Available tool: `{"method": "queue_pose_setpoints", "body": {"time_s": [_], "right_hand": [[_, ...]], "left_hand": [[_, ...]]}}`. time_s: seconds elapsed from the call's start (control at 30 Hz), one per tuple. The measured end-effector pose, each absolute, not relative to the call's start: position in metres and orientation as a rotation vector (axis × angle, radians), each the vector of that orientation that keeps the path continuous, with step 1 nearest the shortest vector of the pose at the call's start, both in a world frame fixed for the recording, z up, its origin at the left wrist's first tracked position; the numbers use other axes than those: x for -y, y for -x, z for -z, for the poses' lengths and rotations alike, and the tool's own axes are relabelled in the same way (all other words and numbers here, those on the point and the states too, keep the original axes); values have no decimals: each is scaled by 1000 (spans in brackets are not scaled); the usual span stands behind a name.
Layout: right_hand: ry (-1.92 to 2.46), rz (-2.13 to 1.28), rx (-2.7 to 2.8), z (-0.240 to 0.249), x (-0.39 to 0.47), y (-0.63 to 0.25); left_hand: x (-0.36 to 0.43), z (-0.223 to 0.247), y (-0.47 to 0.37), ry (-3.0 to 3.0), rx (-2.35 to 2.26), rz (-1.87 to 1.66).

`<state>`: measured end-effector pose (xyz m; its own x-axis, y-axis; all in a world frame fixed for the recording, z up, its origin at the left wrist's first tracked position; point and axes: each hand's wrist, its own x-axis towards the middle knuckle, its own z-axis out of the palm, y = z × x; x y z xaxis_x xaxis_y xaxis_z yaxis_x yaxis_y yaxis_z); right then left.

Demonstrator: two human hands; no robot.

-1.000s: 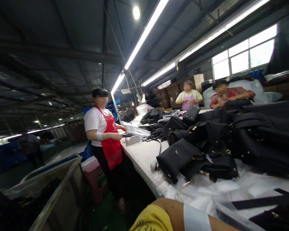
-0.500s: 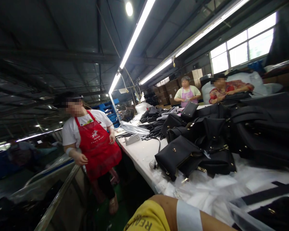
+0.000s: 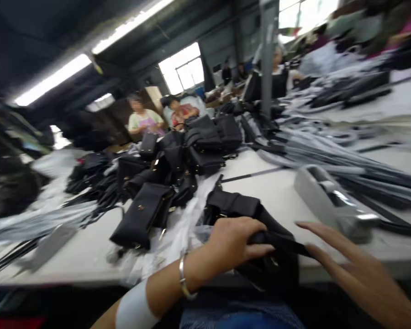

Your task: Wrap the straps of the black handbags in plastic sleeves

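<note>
The worktop (image 3: 277,192) carries piled black bags (image 3: 205,137) back from its front edge; whether those are finished cannot be told. One bag (image 3: 234,203) lies at the front edge, partly over it, and work on it looks unfinished. The left hand (image 3: 233,240) grips a black strap (image 3: 284,242); the right hand (image 3: 359,274) meets the strap's end, but blur hides whether it pinches. No brand, label or writing is legible.
</note>
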<state>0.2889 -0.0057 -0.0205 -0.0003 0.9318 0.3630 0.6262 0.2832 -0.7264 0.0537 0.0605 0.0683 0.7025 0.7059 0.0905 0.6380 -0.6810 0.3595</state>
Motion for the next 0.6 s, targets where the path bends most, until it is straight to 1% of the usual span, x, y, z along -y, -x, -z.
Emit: {"method": "queue_pose_setpoints", "body": {"time_s": [0.13, 0.27, 0.4, 0.6], "right_hand": [[1371, -762, 1707, 10, 7, -271], [1334, -911, 1604, 2, -1, -258], [1260, -1130, 1545, 4, 2, -272], [1275, -1312, 1486, 13, 8, -300]], "left_hand": [[-66, -64, -47, -2561, -1084, -312], [-59, -65, -44, -2555, -1125, -289], [-59, -64, -41, -2547, -1153, -267], [-58, -66, -40, -2536, -1141, -212]]}}
